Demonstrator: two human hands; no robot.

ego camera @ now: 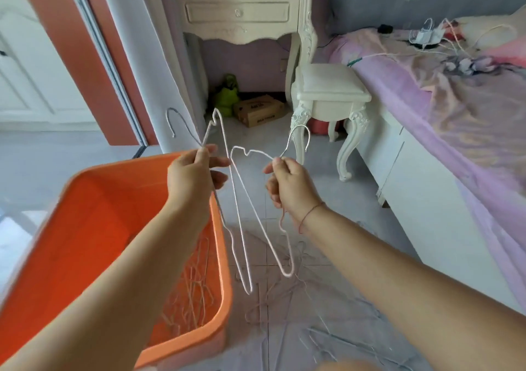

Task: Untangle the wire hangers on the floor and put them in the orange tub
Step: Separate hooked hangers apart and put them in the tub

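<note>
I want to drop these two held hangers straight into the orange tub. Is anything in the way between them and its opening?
Nothing visible blocks it. The left hand and right hand each hold a white hanger beside the orange tub, whose open top holds only hangers low down. The two held hangers may still cross each other.

Orange tub [85, 228], white wire hangers [242, 228]; pale grey tiled floor [284, 328], lilac bedspread [427, 100], cream stool [330, 94]
</note>
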